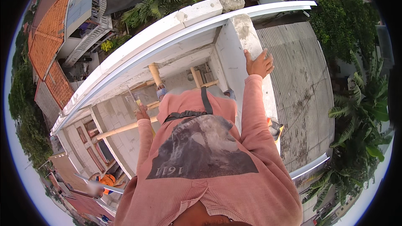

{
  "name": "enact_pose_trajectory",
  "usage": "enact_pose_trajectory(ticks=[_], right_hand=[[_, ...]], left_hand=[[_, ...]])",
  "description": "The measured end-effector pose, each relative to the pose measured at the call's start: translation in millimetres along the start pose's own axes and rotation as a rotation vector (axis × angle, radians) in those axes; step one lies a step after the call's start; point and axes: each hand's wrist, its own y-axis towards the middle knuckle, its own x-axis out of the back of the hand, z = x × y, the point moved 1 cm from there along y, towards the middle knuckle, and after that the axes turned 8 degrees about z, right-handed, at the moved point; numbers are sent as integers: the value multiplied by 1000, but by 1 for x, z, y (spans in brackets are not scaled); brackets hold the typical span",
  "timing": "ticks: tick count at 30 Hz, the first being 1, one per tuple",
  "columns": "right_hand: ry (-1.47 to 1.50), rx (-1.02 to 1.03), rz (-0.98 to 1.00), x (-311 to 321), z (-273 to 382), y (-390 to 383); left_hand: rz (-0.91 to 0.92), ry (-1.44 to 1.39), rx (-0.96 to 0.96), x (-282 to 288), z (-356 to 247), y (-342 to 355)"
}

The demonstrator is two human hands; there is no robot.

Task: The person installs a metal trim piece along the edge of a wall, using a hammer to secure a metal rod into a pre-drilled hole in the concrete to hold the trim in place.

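Observation:
My right hand [259, 63] lies on the top of the white block wall [247, 31], fingers spread, thumb toward the inner face. It holds nothing. My left hand [143, 112] hangs lower, inside the walls, closed around a slim tool with a yellow part [138, 101] and a thin tip pointing away from me. Its exact kind is too small to make out. Close by on the far side runs a long pale metal channel [138, 59] along the wall top. My feet are below, one by a round wooden pole [155, 74].
A corrugated roof [297, 88] adjoins the wall on the right. Beside my right arm sits a dark-grey, orange-edged item [275, 129] on the wall. Another metal channel [310, 167] juts out right. Wooden poles [121, 130] cross the drop below. A person in orange [108, 180] is lower left.

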Motion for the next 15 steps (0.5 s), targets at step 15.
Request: enact_pose_trajectory(ticks=[15], right_hand=[[-65, -80, 198, 6, -5, -8]], left_hand=[[371, 104, -702, -185, -344, 150]])
